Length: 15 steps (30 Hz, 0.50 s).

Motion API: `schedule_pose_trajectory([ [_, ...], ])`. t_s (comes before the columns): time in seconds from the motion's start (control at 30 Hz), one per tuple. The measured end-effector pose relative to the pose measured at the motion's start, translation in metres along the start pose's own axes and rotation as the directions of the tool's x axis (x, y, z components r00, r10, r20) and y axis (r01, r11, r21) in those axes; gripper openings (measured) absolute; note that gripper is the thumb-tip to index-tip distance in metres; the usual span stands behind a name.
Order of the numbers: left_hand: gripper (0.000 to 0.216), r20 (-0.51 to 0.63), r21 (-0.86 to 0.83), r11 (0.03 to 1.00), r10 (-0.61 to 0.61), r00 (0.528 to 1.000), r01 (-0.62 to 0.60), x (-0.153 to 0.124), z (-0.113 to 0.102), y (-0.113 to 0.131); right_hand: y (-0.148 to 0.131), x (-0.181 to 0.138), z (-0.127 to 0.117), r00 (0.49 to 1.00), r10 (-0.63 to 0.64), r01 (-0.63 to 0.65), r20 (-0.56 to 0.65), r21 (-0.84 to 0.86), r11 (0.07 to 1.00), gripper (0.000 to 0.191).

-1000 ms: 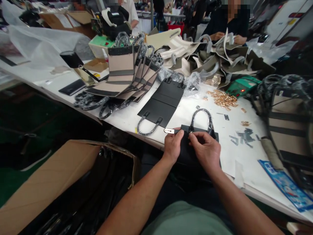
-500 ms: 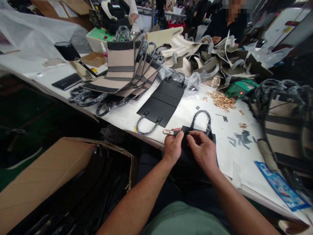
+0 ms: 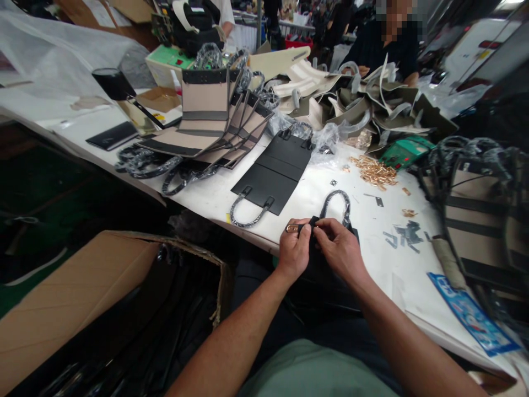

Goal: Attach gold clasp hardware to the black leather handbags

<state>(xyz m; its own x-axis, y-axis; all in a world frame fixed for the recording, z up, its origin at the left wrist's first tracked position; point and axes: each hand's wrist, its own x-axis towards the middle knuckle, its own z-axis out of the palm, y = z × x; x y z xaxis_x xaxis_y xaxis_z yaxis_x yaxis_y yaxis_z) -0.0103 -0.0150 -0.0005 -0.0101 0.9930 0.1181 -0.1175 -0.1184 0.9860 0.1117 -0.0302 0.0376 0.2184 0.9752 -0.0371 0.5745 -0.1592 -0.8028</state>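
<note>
My left hand (image 3: 294, 252) is closed on a black strap whose end bears a gold metal clasp (image 3: 292, 227); the clasp sticks out to the left past my fingers. My right hand (image 3: 342, 251) pinches at the strap's other side, close to my left fingertips. What lies between its fingers is too small to make out. Below and between both hands hangs a black bag panel (image 3: 319, 267), mostly hidden by them. Its plastic-wrapped handle (image 3: 347, 205) arches over the table edge behind my right hand.
A flat black bag panel (image 3: 270, 173) lies ahead on the white table. Stacked beige-lined panels (image 3: 204, 99) stand left, others (image 3: 475, 204) right. Gold fittings (image 3: 374, 172), dark metal plates (image 3: 409, 234) and a blue packet (image 3: 473, 314) lie to the right. A cardboard box (image 3: 95, 281) is lower left. Across sits a co-worker (image 3: 382, 47).
The strap and clasp have tilted and shifted slightly right. The panel's upper edge has dropped between my hands, and its handle has moved a little left.
</note>
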Motion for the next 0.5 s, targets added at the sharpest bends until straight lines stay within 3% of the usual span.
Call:
schedule_pose_trajectory([
  [0.17, 0.025, 0.038, 0.023, 1.0, 0.008, 0.999, -0.009, 0.001, -0.001, 0.002, -0.001, 0.0, 0.002, 0.998, 0.056, -0.054, -0.011, 0.127, 0.99, 0.041],
  [0.3, 0.028, 0.002, -0.099, 0.988, -0.118, 0.993, 0.118, 0.003, 0.0, 0.002, -0.005, -0.005, -0.002, 1.0, 0.029, -0.028, -0.002, 0.174, 0.984, 0.04],
  [0.5, 0.036, 0.061, -0.229, 0.941, -0.241, 0.969, 0.249, 0.006, -0.002, 0.003, -0.008, -0.008, 0.001, 0.995, 0.019, -0.001, -0.093, 0.196, 0.981, 0.017],
])
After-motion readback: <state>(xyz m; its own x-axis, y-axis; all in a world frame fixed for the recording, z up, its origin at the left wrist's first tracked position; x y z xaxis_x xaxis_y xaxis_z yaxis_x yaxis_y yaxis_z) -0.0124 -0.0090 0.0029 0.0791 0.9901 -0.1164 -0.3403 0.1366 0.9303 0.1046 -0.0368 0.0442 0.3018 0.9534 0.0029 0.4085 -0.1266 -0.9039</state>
